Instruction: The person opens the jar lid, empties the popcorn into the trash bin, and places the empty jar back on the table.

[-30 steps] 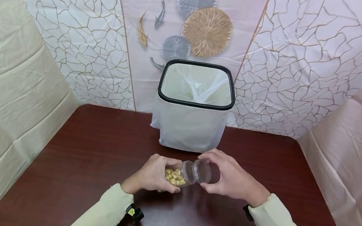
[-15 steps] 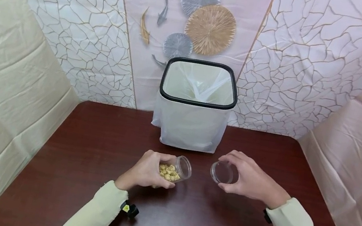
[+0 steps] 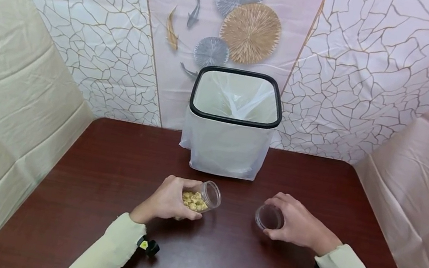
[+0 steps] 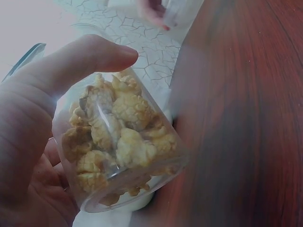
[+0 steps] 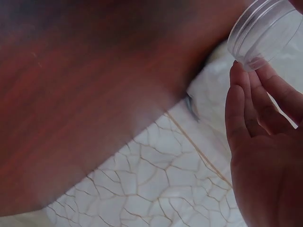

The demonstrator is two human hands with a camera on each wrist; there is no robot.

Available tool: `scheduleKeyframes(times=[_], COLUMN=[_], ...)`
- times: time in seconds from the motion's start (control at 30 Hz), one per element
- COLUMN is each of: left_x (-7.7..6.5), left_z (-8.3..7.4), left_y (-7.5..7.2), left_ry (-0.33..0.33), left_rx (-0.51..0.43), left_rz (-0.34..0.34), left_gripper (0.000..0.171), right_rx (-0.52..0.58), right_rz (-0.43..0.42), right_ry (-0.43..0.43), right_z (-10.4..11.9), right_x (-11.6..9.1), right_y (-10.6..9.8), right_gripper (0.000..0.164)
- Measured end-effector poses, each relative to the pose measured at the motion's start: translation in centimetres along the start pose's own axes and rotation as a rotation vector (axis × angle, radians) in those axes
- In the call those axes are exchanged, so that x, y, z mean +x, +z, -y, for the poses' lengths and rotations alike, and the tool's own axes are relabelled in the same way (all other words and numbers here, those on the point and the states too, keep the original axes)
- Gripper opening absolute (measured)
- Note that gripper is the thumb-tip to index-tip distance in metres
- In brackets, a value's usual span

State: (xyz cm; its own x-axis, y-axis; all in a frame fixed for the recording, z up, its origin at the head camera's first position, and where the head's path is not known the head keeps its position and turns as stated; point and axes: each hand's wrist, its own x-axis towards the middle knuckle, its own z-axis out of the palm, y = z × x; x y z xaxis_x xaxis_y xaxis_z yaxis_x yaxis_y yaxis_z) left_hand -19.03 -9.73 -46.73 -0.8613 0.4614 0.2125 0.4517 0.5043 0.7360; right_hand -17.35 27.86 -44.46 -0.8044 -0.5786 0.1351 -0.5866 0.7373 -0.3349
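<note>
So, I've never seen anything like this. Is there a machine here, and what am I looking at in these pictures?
There's no machine at work: these are a person's bare hands. The wide picture comes from a camera worn on the head, looking forward and down. The two close ones come from cameras on the wrists, so the table appears tilted in them.

The left hand grips a clear jar, tipped on its side and uncapped, with yellowish, popcorn-like pieces inside. The right hand holds a clear round lid, apart from the jar. Whether the lid touches the table is hard to tell.

Further back on the table stands a white-lined bin with a black rim.
</note>
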Motion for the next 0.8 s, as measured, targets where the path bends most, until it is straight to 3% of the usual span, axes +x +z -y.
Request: scheduleKeyframes(times=[0.43, 0.63, 0.8], left_x=[-0.4, -0.7, -0.8], left_z=[0.7, 0.8, 1.0], left_y=[-0.2, -0.5, -1.8], left_ry=[-0.026, -0.047, -0.051], left_rx=[-0.016, -0.027, 0.005], left_rz=[0.011, 0.004, -0.008], left_gripper=[0.075, 0.076, 0.073], right_rx=[-0.034, -0.044, -0.055], right_rz=[0.054, 0.016, -0.002], right_ry=[-0.011, -0.021, -0.008], right_z=[-1.0, -1.0, -0.8], right_x=[-1.1, -1.4, -0.8], right_y=[3.8, 4.3, 3.6], right_gripper=[0.058, 0.06, 0.061])
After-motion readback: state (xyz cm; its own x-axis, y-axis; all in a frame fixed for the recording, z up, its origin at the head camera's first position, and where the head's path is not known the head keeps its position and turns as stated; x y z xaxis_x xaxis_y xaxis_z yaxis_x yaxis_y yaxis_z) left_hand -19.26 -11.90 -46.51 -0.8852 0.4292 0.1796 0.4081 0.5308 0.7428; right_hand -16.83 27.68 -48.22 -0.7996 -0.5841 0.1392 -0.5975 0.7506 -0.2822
